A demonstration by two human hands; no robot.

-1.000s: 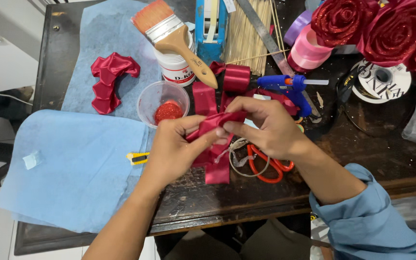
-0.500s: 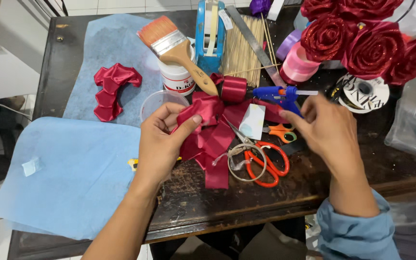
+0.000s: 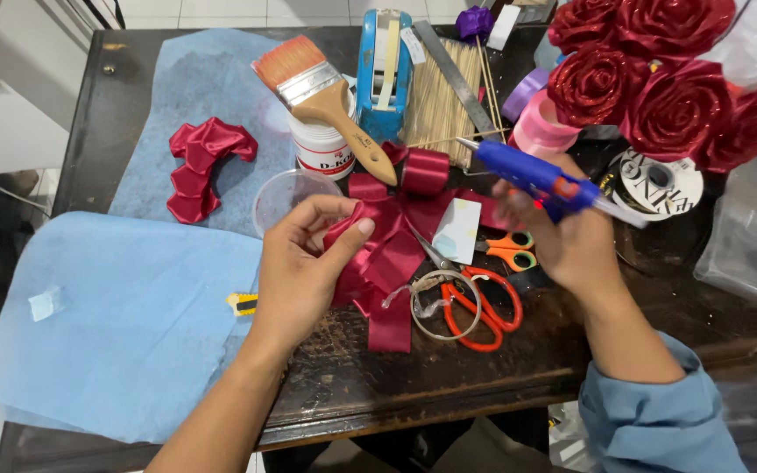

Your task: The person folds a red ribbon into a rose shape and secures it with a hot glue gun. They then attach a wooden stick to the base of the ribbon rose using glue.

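We pinch the red ribbon bundle (image 3: pixel 378 250) at the worktop's (image 3: pixel 484 377) middle with our left hand (image 3: pixel 304 263), our right hand (image 3: pixel 571 241) gripping the blue glue gun (image 3: pixel 532 175) just right of it, scissors (image 3: pixel 475 298) below-right, paintbrush (image 3: pixel 321 92) and jar (image 3: pixel 321 149) crowding above it, blue cloth (image 3: pixel 107 324) left.
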